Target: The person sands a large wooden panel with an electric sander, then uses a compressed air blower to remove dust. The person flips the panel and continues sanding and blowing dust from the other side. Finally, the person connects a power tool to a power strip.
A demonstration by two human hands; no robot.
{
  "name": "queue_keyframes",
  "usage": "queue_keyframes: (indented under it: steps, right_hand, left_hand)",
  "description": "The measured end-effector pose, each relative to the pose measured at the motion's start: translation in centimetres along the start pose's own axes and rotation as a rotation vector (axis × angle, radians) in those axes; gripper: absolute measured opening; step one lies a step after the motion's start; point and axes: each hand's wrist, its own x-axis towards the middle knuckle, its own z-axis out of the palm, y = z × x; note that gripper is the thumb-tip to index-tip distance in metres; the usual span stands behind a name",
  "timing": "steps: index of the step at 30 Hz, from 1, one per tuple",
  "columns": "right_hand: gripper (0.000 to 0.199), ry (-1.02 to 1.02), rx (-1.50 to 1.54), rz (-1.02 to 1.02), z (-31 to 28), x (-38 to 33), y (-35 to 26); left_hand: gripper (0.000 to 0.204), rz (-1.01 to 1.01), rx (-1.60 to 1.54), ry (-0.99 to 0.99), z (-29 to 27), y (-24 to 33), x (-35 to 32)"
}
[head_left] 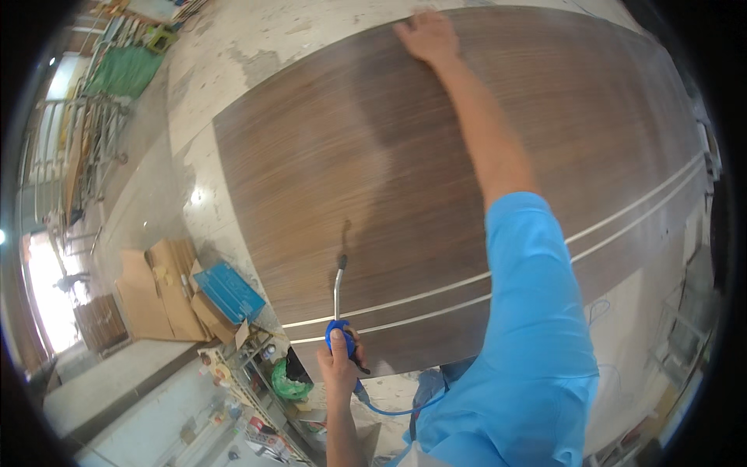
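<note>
The left hand (340,366), low in the frame just left of centre, was wrapped tight around a blue air gun (341,336), fingers curled round the body. Its thin metal nozzle (338,282) ran straight up the frame from the fist, with the tip over the near part of a large brown wood-grain panel (373,179). A blue hose (397,409) trailed from the base of the gun toward the lower centre.

The right hand (426,35) lay flat and spread on the panel's far edge, at the top of the frame, holding nothing; the arm, in a blue sleeve (529,311), stretched the whole way across the board. So the panel lay ahead of and above the gun, and the left hand was much the nearer to the strip under the nozzle. The panel's long axis ran from the left of the frame to the right, bowed by the lens, and two pale grooves (467,292) crossed it along that axis near its lower edge. A lighter patch (perhaps dust, though the view was too soft to be sure) showed on the wood above the nozzle tip.

At the lower left, beside the panel's corner, lay flattened cardboard (159,292) and a blue sheet (228,292). Below them stood a green bucket (286,381) with something dark in it, beside a shelf of small items that could not be made out.
</note>
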Motion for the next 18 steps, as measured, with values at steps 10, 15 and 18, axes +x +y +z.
queue_keyframes:
  steps: [10,15,18]
  right_hand:
    - [0.071,0.244,-0.274,0.081,-5.0,-23.8,18.1]
    - [0.070,0.077,-0.058,-0.551,0.4,-42.2,-0.4]
    - [0.066,-0.125,0.073,-0.739,2.2,-50.8,-4.3]
  left_hand:
    - [0.054,-0.076,0.220,-0.348,0.2,-1.9,-0.3]
    - [0.054,-0.053,0.183,-0.378,-2.0,-1.6,-1.4]
    - [0.056,-0.010,0.185,-0.464,-4.6,-2.5,-2.1]
